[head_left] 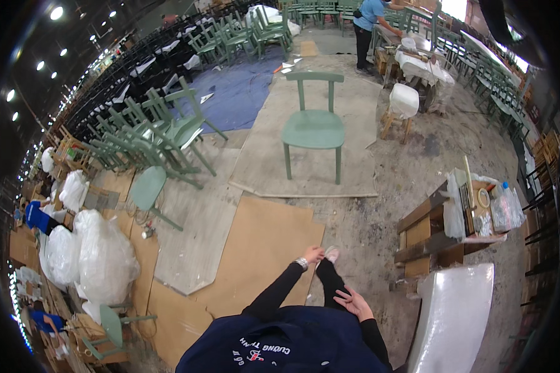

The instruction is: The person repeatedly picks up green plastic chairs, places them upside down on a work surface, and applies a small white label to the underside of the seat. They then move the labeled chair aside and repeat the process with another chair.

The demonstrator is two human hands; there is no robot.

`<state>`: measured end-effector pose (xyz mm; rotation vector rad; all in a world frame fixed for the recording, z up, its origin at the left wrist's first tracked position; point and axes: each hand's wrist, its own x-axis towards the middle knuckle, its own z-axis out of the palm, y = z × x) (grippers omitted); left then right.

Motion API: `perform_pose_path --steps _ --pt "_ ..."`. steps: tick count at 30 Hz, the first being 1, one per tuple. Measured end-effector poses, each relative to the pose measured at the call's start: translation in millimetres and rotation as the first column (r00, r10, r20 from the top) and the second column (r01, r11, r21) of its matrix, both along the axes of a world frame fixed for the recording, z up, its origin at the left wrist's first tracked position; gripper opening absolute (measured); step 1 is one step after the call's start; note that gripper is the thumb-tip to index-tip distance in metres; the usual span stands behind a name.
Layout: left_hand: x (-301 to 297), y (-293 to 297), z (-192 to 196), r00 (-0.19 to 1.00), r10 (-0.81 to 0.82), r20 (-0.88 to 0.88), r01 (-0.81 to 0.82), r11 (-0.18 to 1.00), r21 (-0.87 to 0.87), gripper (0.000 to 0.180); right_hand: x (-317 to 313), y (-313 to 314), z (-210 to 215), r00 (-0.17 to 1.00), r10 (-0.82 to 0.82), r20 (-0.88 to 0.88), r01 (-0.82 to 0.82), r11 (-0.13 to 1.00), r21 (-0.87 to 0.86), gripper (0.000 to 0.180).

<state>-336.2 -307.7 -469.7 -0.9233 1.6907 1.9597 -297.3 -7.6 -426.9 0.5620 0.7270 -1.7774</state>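
My left hand (313,253), with a watch (302,263) on its wrist, reaches forward over my leg, its fingers curled together. Whether something small is in them cannot be made out. My right hand (355,303) is beside my thigh with its fingers stretched apart, holding nothing. Ahead of me a green wooden chair (314,130) stands upright, facing me, out of reach of both hands. Below and left of my left hand, brown cardboard (264,245) covers the floor.
Green chairs (186,127) crowd the left beside a round green seat (148,188). Plastic-wrapped bundles (106,255) lie farther left. On the right are a wooden crate (423,234) with supplies and a white wrapped block (457,317). A person in blue (369,25) works at a far table.
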Motion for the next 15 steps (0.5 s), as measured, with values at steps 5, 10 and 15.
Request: perform_pose_path --steps 5,10,15 --pt "-92.1 -126.6 8.2 0.969 0.246 -0.037 -0.247 0.936 -0.252 0.027 -141.7 -57.2 -45.4 0.958 -0.192 -0.212 0.257 0.904 0.341 0.058" --pt "-169.7 -205.6 42.2 0.962 0.235 -0.139 -0.264 0.931 -0.254 0.026 -252.2 -80.1 -70.8 0.925 0.185 -0.332 0.168 0.584 0.794 0.045" --pt "-227.6 -280.6 27.2 0.961 0.252 -0.111 -0.274 0.919 -0.283 0.026 -314.7 -118.6 -49.6 0.589 0.728 -0.351 -0.066 0.476 0.877 0.038"
